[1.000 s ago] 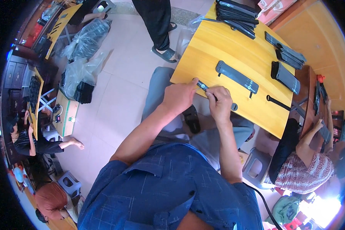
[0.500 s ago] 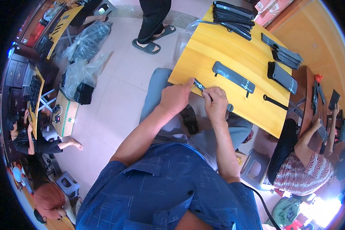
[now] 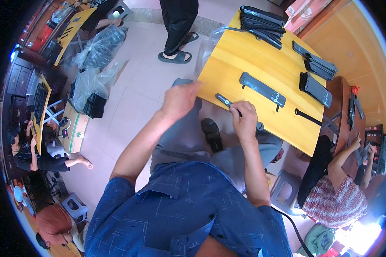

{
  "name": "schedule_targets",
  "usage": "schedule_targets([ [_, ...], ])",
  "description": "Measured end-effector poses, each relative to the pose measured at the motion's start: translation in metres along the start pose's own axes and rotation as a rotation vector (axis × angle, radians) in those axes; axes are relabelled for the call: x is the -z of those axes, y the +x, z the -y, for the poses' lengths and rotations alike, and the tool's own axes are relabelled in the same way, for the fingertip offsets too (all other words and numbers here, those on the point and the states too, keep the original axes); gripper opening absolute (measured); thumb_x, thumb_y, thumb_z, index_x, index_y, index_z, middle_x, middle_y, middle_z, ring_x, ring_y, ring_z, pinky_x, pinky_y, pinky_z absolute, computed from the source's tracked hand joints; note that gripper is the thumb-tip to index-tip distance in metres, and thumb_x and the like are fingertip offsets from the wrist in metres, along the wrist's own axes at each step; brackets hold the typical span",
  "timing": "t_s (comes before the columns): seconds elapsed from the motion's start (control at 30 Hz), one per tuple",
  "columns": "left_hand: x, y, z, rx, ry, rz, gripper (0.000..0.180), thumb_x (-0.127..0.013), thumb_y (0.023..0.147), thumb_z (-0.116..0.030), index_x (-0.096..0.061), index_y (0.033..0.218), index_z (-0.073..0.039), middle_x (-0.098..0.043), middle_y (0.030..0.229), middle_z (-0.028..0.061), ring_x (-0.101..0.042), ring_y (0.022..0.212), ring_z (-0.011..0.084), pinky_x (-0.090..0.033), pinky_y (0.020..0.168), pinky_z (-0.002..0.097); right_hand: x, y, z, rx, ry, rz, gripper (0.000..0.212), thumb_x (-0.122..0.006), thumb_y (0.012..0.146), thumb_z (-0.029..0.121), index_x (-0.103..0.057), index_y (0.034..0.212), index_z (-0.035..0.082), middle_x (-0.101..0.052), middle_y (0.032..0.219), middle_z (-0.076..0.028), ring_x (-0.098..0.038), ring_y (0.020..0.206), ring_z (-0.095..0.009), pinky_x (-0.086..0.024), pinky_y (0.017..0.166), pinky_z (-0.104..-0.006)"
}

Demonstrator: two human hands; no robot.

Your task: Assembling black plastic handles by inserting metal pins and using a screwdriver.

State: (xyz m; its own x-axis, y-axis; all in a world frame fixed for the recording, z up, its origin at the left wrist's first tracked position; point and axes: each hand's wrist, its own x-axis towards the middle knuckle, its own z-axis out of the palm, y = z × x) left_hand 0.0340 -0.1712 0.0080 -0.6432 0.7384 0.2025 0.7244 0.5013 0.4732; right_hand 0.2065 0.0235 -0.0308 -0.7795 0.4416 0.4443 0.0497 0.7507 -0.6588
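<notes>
At the near edge of the yellow table [image 3: 227, 55], my right hand [image 3: 245, 120] is closed on a black strap [image 3: 222, 100]. The strap's rounded far end with a pale mark lies on the wood; its other end pokes out right of my hand. My left hand [image 3: 179, 102] is off the table's left corner, apart from the strap, its fingers smeared by motion. Beyond the strap lies a flat dark panel [image 3: 262, 90] with a row of small pale marks at its right end and short tabs. A thin black strap with a looped end [image 3: 308, 116] lies farther right.
Stacked black pieces [image 3: 261, 23] occupy the far table edge. More dark panels [image 3: 315, 89] are piled along the right side. Co-workers sit left and right, and a person in black trousers [image 3: 179, 25] stands beyond the table. Plastic bags [image 3: 101, 47] lie on the left.
My left hand has let go of the strap and moved left, off the table. My right hand still holds the strap. The standing person's feet have shifted slightly right.
</notes>
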Motion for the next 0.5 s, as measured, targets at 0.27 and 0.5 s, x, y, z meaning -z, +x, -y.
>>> schedule_targets([
  [0.27,-0.034,-0.029,-0.023,0.039,-0.203,0.032,0.022,-0.058,0.103,-0.026,-0.069,0.118,-0.013,-0.075,0.093,0.0159,-0.072,0.087,0.0385,-0.056,0.072,0.0527,0.004,0.015,0.021,0.043,-0.225,0.051,0.014,-0.082,0.08,0.013,-0.074,0.09,0.008,-0.068,0.093,-0.01,-0.065,0.091,-0.034,-0.051,0.081,-0.0449],
  [0.5,-0.028,-0.027,-0.032,0.086,-0.14,0.094,0.018,-0.062,0.101,-0.026,-0.063,0.11,-0.012,-0.073,0.089,0.0141,-0.072,0.084,0.0378,-0.056,0.071,0.0524,-0.014,0.018,0.015,0.022,-0.186,0.058,0.014,-0.081,0.082,0.015,-0.077,0.094,0.009,-0.069,0.093,-0.01,-0.067,0.091,-0.032,-0.052,0.08,-0.0446],
])
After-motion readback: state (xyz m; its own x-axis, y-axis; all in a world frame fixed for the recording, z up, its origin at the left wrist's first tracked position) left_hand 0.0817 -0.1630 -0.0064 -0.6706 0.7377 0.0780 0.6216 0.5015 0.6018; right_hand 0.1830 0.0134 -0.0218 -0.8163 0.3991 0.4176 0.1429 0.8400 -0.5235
